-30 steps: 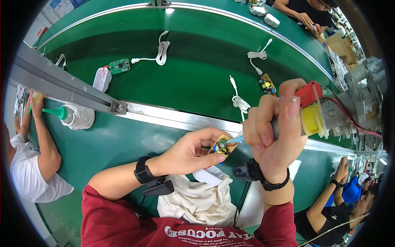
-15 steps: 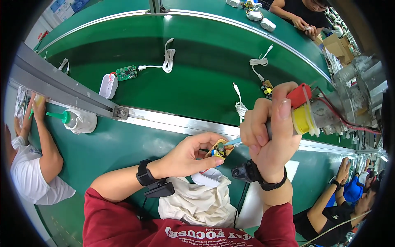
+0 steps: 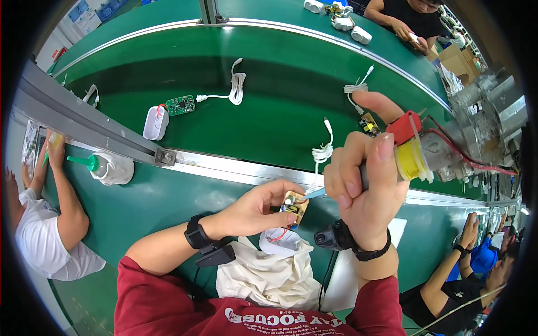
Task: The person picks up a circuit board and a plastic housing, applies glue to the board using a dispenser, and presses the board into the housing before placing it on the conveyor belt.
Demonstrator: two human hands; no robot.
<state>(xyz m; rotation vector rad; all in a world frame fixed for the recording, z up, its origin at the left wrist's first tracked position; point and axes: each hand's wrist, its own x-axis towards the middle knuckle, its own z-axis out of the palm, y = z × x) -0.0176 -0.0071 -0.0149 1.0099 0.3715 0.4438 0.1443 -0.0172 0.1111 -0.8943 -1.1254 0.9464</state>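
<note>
My left hand (image 3: 249, 211) pinches a small tan circuit board (image 3: 294, 205) between thumb and fingers, its component side facing up. Red wires run from the board down to a white plastic housing half (image 3: 280, 242) hanging below my fingers. My right hand (image 3: 364, 185) is wrapped round a glue-dispensing gun (image 3: 412, 159) with a yellow-taped body and a red switch. Its index finger is lifted off the switch. The gun's thin blue nozzle (image 3: 315, 194) points at the board's upper right edge; whether it touches, I cannot tell.
Beyond a metal rail (image 3: 224, 173), a green belt carries a green circuit board (image 3: 181, 105) wired to a white housing (image 3: 156, 123), plus coiled white cables (image 3: 237, 87). A white cloth (image 3: 263, 274) lies before me. A green-capped bottle (image 3: 112, 168) stands left. Co-workers sit around.
My left hand has turned the board, showing more of its components and the red wires. My right index finger has lifted away from the red switch. The belt items sit slightly farther right.
</note>
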